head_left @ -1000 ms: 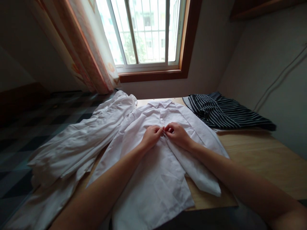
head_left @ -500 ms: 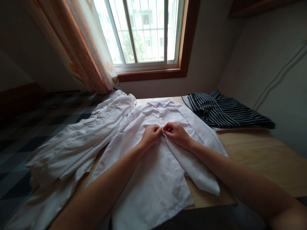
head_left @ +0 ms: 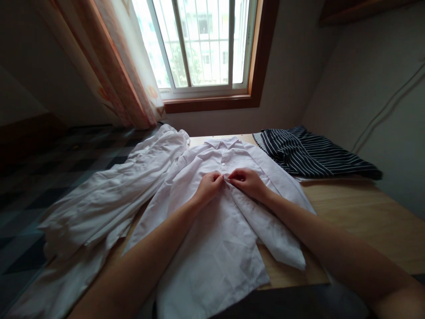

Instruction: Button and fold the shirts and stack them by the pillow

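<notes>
A white button-up shirt (head_left: 212, 239) lies flat on the wooden table (head_left: 358, 221), collar toward the window. My left hand (head_left: 208, 186) and my right hand (head_left: 247, 181) meet at the shirt's front placket, just below a fastened white button (head_left: 223, 164). Both hands are closed in a pinch on the placket edges, fingertips touching each other. Whatever small thing sits between the fingertips is hidden.
A second crumpled white garment (head_left: 106, 199) lies to the left, hanging over the table's edge. A dark striped garment (head_left: 308, 155) is folded at the back right. Behind stand a window (head_left: 199, 44) and a curtain (head_left: 122, 66). A wall runs along the right.
My hands stay at the same spot on the placket. The right hand's fingers have flattened slightly and closed tighter against the left.
</notes>
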Demonstrator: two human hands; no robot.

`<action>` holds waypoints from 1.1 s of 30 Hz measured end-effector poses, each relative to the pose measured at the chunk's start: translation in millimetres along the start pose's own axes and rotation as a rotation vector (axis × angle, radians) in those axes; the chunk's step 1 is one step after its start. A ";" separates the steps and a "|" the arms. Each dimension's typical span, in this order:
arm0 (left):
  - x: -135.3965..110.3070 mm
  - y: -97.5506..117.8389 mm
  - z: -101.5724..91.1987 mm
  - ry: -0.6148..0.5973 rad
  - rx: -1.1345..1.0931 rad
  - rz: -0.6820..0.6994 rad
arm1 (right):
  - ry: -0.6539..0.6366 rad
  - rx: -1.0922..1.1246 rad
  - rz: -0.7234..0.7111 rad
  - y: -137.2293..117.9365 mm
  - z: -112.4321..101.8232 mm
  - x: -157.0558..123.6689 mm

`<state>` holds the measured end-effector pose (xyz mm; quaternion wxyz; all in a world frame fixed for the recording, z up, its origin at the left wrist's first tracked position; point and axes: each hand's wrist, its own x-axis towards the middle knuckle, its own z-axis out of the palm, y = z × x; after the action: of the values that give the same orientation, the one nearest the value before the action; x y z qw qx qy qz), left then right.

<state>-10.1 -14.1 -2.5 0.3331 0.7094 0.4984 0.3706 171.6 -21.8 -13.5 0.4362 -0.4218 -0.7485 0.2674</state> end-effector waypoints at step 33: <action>-2.6 2.6 -3.9 -0.073 -0.002 0.067 | -0.021 -0.168 0.007 -2.1 -0.3 2.0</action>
<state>-12.8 -16.9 1.2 0.3392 0.7385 0.4615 0.3558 170.5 -21.1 -10.9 0.3907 -0.4566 -0.7713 0.2097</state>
